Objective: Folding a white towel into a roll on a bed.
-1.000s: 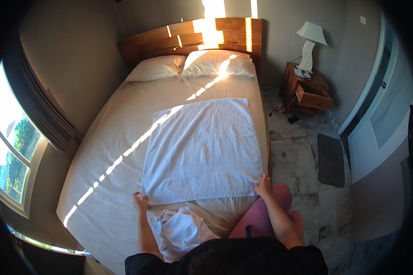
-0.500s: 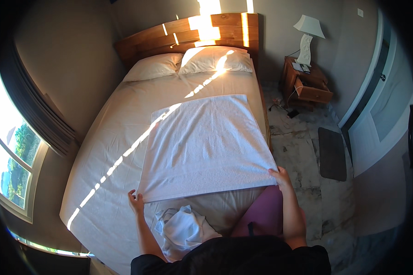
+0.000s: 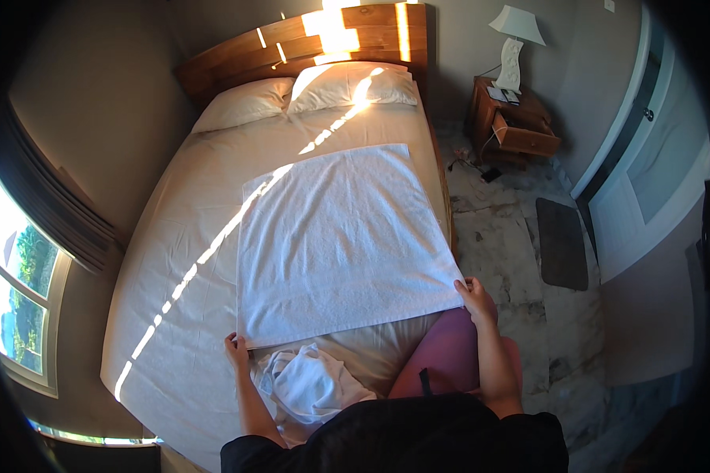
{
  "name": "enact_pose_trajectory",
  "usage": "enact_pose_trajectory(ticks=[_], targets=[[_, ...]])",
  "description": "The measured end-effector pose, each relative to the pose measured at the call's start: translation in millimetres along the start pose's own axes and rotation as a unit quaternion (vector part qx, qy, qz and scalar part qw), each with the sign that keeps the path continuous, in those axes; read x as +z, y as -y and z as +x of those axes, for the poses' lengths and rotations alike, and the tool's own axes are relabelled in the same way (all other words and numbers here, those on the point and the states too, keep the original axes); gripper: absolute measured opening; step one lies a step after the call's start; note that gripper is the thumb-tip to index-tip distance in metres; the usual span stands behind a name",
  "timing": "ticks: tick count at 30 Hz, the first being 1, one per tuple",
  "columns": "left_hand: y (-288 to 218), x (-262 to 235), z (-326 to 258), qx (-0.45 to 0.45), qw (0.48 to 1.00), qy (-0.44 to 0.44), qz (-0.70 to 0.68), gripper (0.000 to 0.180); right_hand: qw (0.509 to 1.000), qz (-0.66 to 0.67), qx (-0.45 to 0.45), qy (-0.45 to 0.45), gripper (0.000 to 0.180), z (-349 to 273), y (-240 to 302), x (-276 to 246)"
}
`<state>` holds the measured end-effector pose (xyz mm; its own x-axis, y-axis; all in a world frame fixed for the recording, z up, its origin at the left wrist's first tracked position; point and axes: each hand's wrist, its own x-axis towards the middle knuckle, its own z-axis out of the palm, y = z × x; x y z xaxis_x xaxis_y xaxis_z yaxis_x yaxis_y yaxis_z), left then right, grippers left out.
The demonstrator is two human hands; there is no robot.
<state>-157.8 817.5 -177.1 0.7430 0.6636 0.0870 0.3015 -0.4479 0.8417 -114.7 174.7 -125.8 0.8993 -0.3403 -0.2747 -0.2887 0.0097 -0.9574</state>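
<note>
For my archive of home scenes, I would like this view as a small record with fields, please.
Left hand: holds near left corner of white towel
Right hand: holds its near right corner
Towel state: spread over the bed, wrinkled
Close to the person: crumpled white cloth
Bed head: two pillows, wooden headboard
Right of bed: nightstand with open drawer, white lamp on top; dark mat on floor
</note>
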Motion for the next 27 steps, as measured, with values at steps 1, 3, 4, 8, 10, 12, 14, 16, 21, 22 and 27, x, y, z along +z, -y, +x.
enact_pose_trajectory(ticks=[1,3,4,8,10,12,14,16,21,22,27], targets=[[-4.6,1.8,-4.0,-0.020,0.998,0.009,-0.059,0.019,1.000,0.002,-0.005,-0.007,0.029,-7.1,7.5,-0.8],[-11.9,4.4,-10.8,-0.041,0.992,0.019,-0.114,0.014,1.000,0.004,-0.007,-0.014,0.026,-10.5,10.8,-3.5],[-14.4,4.5,-13.5,-0.029,0.986,0.024,-0.164,0.012,0.999,0.036,-0.016,0.008,0.022,-10.1,10.0,-6.5],[-13.5,-0.3,-12.3,-0.060,0.964,0.072,-0.247,0.011,0.991,0.085,-0.041,0.098,0.012,6.1,-18.0,-26.0],[-12.7,-2.1,-14.5,-0.072,0.960,0.086,-0.255,0.011,0.990,0.098,-0.026,0.094,0.011,2.3,-15.8,-23.5],[-11.4,-4.3,-15.7,-0.084,0.956,0.101,-0.263,0.012,0.989,0.113,-0.012,0.090,0.012,-2.5,-10.7,-21.1],[-8.7,-8.6,-17.3,-0.116,0.935,0.149,-0.299,0.014,0.995,0.068,-0.015,0.077,0.014,-6.9,-2.6,-18.0],[-11.4,-6.1,-22.9,-0.120,0.923,0.156,-0.331,0.015,0.997,0.024,-0.020,0.064,0.014,-9.6,1.0,-17.9],[-8.0,-6.4,-26.8,-0.104,0.897,0.205,-0.378,0.024,0.998,-0.017,0.006,0.063,0.021,-2.2,-12.0,-28.6],[-7.0,-3.3,-26.1,-0.105,0.906,0.186,-0.365,0.026,0.996,0.016,0.000,0.083,0.028,3.0,-21.1,-31.6],[6.6,-4.5,-23.6,-0.105,0.914,0.159,-0.359,0.029,0.989,-0.073,-0.079,0.099,0.040,-2.5,-18.2,-24.1]])
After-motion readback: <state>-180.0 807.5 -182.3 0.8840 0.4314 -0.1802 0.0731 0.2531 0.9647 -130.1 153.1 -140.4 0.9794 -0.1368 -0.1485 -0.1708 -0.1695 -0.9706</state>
